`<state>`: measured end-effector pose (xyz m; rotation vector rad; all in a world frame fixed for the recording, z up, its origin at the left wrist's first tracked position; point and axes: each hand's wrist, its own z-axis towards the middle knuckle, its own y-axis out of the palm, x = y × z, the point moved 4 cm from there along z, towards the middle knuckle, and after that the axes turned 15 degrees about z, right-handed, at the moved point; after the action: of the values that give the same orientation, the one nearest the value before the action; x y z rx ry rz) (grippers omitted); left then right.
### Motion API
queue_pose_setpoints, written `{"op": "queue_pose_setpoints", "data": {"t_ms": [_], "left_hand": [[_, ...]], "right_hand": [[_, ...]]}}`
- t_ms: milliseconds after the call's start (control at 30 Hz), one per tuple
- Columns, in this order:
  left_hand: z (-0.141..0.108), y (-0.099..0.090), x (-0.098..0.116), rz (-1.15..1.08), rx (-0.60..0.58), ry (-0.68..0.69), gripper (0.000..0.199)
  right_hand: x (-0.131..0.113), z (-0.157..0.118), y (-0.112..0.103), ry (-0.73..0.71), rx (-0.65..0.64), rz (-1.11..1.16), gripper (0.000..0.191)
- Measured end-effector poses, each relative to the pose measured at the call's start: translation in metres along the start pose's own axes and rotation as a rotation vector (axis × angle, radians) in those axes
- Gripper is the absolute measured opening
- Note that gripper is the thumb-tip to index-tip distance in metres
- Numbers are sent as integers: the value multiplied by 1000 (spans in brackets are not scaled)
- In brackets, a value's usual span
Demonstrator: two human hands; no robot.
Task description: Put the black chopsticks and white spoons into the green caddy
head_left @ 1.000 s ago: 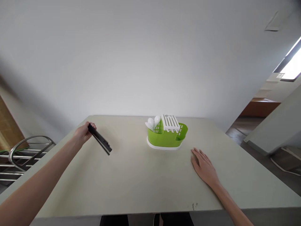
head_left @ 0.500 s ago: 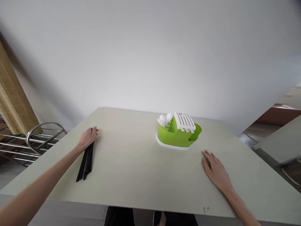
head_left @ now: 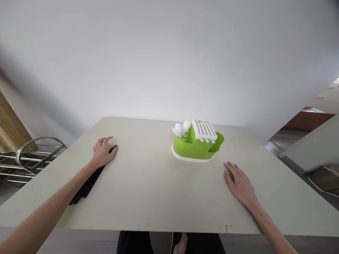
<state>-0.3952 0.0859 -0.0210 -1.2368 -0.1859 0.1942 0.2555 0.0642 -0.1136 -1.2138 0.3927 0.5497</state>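
A bundle of several black chopsticks (head_left: 86, 188) lies slantwise at the left of the table. Over its far end is my left hand (head_left: 102, 153), open, thumb and fingers spread apart; the tips peek out by the thumb. My palm and forearm hide part of the bundle. My right hand (head_left: 240, 185) rests flat and open on the tabletop, holding nothing. Beyond it to the left stands a green utensil caddy (head_left: 192, 150) with a white base and a white slotted top (head_left: 204, 130). White spoons (head_left: 182, 128) stick up from its left compartment.
The pale table (head_left: 159, 197) reaches back to a white wall (head_left: 169, 63). Off its left side are a metal rack (head_left: 39, 155) and a bamboo-like board (head_left: 13, 130). A pale panel (head_left: 312, 144) stands beyond the right edge.
My left hand has opened from its closed grip on the chopsticks. The bundle now lies more slanted and closer together. My right hand stays on the table; the camera view has shifted slightly.
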Motion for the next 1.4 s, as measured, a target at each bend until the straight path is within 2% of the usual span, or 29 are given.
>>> {"op": "queue_pose_setpoints", "data": {"t_ms": [167,333,433,500,600,667,833,933,1033,1200,1300,1400], "left_hand": [[0,3,6,32,-94,33,75],[5,2,3,22,-145,34,74],[8,-1,1,-14,-99,-19,73],[8,-10,12,-36,-7,21,71],[3,-34,52,-82,138,201,63],[0,-52,88,-149,164,283,58],[3,-87,188,-354,72,314,60],[11,-96,242,-401,55,348,67],[22,-101,286,-350,31,389,73],[44,-102,336,-103,-80,395,81],[54,-98,351,97,-121,430,72],[59,-93,356,198,-118,455,59]], "right_hand": [[0,1,2,4,14,-3,61],[-1,5,6,-7,26,9,60],[-2,7,7,-20,32,18,59],[-3,8,8,-20,36,22,59],[-3,9,9,-18,40,25,58],[-4,9,10,-22,40,29,57],[-4,10,10,-25,35,55,57],[-6,10,9,-22,41,67,55],[-8,11,9,-18,38,69,55],[-12,12,6,2,30,74,56],[-15,13,4,10,27,80,55],[-17,13,2,17,25,93,55]]}}
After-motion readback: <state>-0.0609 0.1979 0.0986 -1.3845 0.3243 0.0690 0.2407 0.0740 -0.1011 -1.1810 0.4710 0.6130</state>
